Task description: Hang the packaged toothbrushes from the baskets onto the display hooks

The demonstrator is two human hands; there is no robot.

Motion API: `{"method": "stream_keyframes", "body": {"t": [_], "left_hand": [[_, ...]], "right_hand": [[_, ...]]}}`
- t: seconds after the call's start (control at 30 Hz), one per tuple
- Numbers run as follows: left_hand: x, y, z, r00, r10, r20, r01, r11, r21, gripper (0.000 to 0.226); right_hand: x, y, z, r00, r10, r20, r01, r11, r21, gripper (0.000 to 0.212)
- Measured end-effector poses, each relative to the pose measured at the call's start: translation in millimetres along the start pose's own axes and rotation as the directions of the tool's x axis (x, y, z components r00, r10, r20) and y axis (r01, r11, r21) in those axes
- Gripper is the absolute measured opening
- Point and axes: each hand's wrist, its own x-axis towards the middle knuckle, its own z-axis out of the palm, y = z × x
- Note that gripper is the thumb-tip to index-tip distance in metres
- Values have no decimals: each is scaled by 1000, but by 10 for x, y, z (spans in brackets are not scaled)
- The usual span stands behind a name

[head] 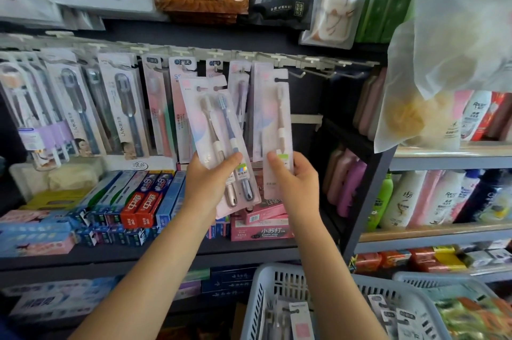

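1. Far left, the hooks on the rail [91,47] are already packed with hanging toothbrush packs [122,101], so no room to work there.
2. Left hand [206,183] has its grip pinched on the bottom of a two-brush pack [219,143], tilted, top hole up near the rail.
3. Right hand [297,180] pinches the lower end of a single-brush pack [277,132], held upright with its hang hole just below a hook.
4. Bare hooks [315,71] sit just right of that. I'd go one pack at a time: line the hole up square, slide it straight back, don't bend the card.
5. Bottom right, the basket [260,292] holds more packs.
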Motion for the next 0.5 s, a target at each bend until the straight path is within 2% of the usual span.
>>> {"method": "stream_keyframes", "body": {"t": [0.1,0.5], "left_hand": [[-15,18,-26,1000,14,-3,-14,1000,-4,34],[-43,-12,-64,1000,17,-5,-17,1000,2,39]], "right_hand": [[57,-67,-15,999,32,-7,-32,999,26,18],[-30,-136,8,1000,10,2,-10,998,62,22]]}}
